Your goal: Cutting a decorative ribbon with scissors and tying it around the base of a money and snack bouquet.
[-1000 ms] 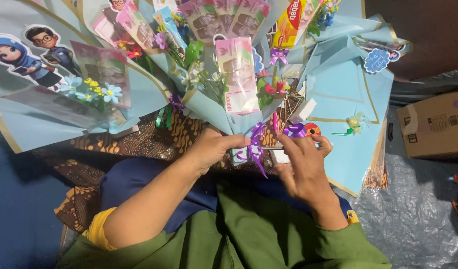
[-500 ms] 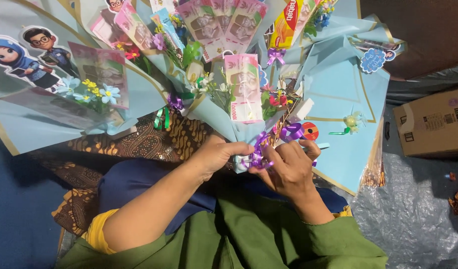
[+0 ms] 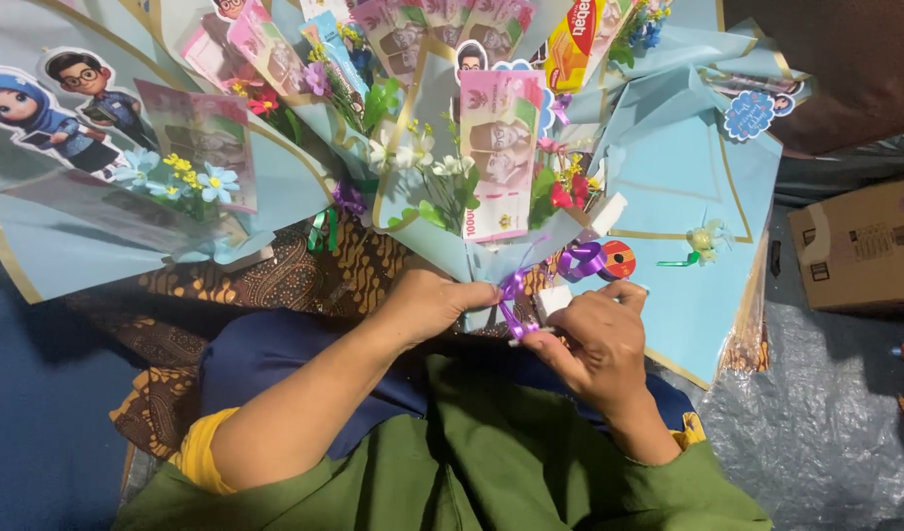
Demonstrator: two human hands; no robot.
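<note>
Both hands have dropped lower and drawn closer since a moment ago. Her left hand (image 3: pixel 434 303) is clamped round the pale blue bouquet stem (image 3: pixel 472 264), while the right hand (image 3: pixel 592 339) pinches the purple ribbon (image 3: pixel 514 313) just below it. A pink banknote (image 3: pixel 499 152) stands upright in the wrapping. A round blue sticker (image 3: pixel 749 114) sits top right; a brown cardboard box (image 3: pixel 857 246) lies at the far right.

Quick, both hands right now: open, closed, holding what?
Left hand: closed around the bouquet neck.
Right hand: fingers pinched shut on the purple ribbon at the neck.
</note>
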